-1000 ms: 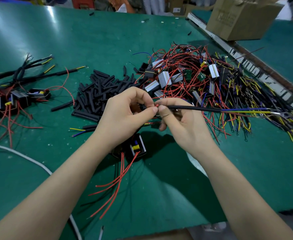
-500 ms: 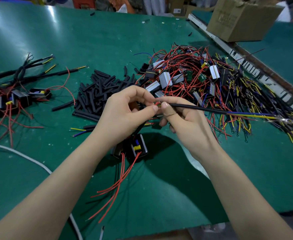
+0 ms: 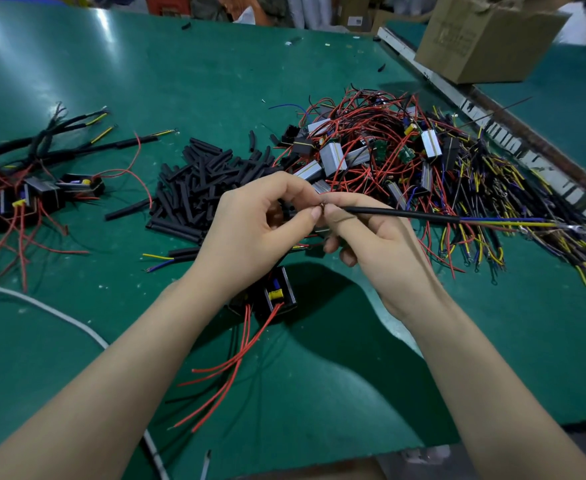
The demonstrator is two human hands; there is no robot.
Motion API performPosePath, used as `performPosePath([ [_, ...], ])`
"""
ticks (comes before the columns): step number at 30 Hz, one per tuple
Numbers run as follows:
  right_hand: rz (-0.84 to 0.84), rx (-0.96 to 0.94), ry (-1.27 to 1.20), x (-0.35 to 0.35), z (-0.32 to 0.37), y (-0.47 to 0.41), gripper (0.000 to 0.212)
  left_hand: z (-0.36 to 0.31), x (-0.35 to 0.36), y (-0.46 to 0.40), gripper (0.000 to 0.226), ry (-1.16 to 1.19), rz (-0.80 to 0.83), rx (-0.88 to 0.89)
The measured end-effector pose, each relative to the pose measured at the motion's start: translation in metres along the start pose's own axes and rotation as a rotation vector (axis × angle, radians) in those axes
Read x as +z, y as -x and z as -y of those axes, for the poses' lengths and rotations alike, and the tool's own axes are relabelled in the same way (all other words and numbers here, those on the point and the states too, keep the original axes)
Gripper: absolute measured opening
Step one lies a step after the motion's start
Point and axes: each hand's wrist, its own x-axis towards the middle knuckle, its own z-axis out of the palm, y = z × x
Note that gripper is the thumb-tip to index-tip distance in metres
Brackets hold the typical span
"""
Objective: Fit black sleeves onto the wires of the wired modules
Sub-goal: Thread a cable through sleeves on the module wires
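My left hand (image 3: 257, 230) and my right hand (image 3: 374, 244) meet fingertip to fingertip above the green table. My right hand pinches a black sleeve (image 3: 402, 214) that runs out to the right, with blue and yellow wires (image 3: 506, 222) sticking from its far end. My left hand pinches the wire ends at the sleeve's near mouth. A black module (image 3: 277, 296) with red wires (image 3: 236, 362) lies below my hands. A pile of loose black sleeves (image 3: 201, 181) lies to the left of my hands.
A heap of modules with red wires (image 3: 360, 150) lies behind my hands; yellow and black wires (image 3: 513, 202) spread to the right. Sleeved modules (image 3: 25, 188) lie at the far left. A cardboard box (image 3: 485, 36) stands at the back right. A white cable (image 3: 52, 310) crosses the near left.
The sleeve's far end has tipped slightly downward to the right, and my fingertips have closed in on its near mouth. The hands stay in the same place.
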Motion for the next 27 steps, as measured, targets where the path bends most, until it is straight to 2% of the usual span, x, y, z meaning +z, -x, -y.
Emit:
performPosePath([
  [3,-0.017,-0.004,-0.03,0.0017,-0.0001,0.0006,0.014,-0.0006,0.0007,0.0006,0.014,-0.061,-0.041,0.027],
  [9,-0.001,-0.091,0.078,0.0027,-0.0016,0.0024,0.02,-0.0001,0.0024,0.0023,0.009,-0.069,-0.079,0.023],
  [20,-0.018,-0.121,0.097,0.0033,-0.0028,0.0021,0.022,-0.0001,0.0025,0.0012,0.011,0.025,-0.023,-0.052],
  [27,0.034,-0.149,0.135,0.0057,-0.0022,0.004,0.019,-0.0026,-0.0013,-0.0028,0.022,-0.195,0.024,0.222],
])
